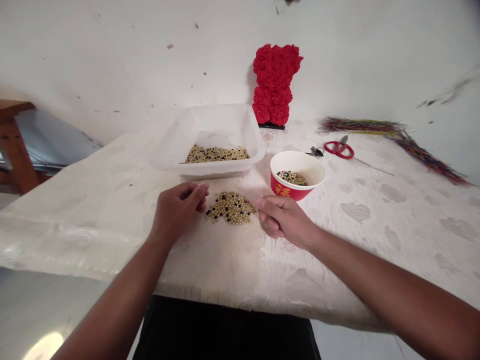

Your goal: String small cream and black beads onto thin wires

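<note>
Red bowl (pixel 298 194), gold character (pixel 282 190), beige-and-black beans (pixel 230 207)

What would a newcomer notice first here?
The red rose-covered bear stands out first, upright against the wall at the table's far edge. Below it, a heap of pale and black beans lies between the left hand and right hand. To the right sits a red paper bowl.

Home craft room, plastic-covered table (pixel 86 245), rose bear (pixel 274 85), scuffed wall (pixel 93 55)

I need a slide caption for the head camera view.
Left hand and right hand flank pale and black beans before a clear plastic tub and red paper bowl.
</note>
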{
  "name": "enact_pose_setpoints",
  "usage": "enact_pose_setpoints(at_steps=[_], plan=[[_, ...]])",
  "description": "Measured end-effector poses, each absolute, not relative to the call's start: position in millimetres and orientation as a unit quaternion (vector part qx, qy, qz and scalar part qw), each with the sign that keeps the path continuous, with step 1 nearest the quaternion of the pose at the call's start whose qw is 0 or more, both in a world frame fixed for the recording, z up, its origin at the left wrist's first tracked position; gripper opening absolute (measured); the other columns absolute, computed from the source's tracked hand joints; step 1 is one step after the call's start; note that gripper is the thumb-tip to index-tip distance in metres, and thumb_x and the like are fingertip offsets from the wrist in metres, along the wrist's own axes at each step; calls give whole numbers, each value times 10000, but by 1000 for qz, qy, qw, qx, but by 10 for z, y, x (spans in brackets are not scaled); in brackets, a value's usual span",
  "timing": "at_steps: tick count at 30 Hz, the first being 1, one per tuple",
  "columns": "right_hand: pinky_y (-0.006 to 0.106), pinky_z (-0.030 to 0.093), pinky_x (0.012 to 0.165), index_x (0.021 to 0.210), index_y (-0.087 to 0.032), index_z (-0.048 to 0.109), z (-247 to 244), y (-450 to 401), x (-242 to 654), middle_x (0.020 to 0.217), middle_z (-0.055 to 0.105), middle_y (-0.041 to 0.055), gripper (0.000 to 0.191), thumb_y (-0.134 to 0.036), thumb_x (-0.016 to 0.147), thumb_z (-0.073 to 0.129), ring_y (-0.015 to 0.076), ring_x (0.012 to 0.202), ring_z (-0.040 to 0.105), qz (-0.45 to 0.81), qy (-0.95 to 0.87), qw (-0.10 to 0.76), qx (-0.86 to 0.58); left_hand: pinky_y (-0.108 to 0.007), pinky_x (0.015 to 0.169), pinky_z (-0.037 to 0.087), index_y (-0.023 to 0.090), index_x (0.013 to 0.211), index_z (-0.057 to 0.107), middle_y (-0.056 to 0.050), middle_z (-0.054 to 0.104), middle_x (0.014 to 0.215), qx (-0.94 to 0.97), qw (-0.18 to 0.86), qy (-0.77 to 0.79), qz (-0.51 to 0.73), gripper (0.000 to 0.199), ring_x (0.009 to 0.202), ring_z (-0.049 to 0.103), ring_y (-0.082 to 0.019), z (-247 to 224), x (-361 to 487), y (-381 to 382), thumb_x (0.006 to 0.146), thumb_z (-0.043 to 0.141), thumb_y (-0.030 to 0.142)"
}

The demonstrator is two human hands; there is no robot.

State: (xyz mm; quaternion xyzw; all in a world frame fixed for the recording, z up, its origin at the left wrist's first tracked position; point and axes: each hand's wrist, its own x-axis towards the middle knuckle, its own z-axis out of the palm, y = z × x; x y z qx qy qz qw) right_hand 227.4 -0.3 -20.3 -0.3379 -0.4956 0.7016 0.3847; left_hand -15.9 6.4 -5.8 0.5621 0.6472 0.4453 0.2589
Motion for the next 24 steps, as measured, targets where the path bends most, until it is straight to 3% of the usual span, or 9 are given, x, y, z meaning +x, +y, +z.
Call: enact_pose_setpoints(at_steps=[5,9,14,18,24], plan=[[210,292,398,736,-163,619,-187,-5,2271,476,415,-94,308,-425,880,695,44,377,365,682,-520,382,-345,-222,522,478,192,753,693,40,609,551,571,275,615,469,152,496,560,-96,-40,-142,36,831,694,322],[206,297,403,778,-166,628,-195,-4,2272,505,440,-91,274,-409,885,696,47,390,393,674,-528,383,-347,-230,652,550,201,855,747,14,707,693,597,311,575,465,140,657,655,-124,-52,-147,27,790,759,325],[210,286,390,657,-171,564,-212,-12,2282,437,380,-97,411,-488,903,654,47,350,348,696,-503,381,-343,-241,756,593,217,938,754,-25,782,913,598,385,527,465,217,864,734,-164,-85,-161,7,787,787,369],[212,277,380,598,-174,522,-212,-12,2287,407,351,-96,474,-512,911,634,47,331,329,698,-505,369,-348,-214,747,601,220,925,746,-18,788,871,595,427,505,457,170,827,747,-146,-93,-167,-17,804,782,334],[189,306,398,751,-163,615,-225,-1,2289,499,454,-87,310,-417,923,660,38,380,397,669,-547,382,-329,-176,731,583,234,882,768,5,774,868,631,390,494,453,173,819,728,-127,-97,-168,-10,746,831,321]])
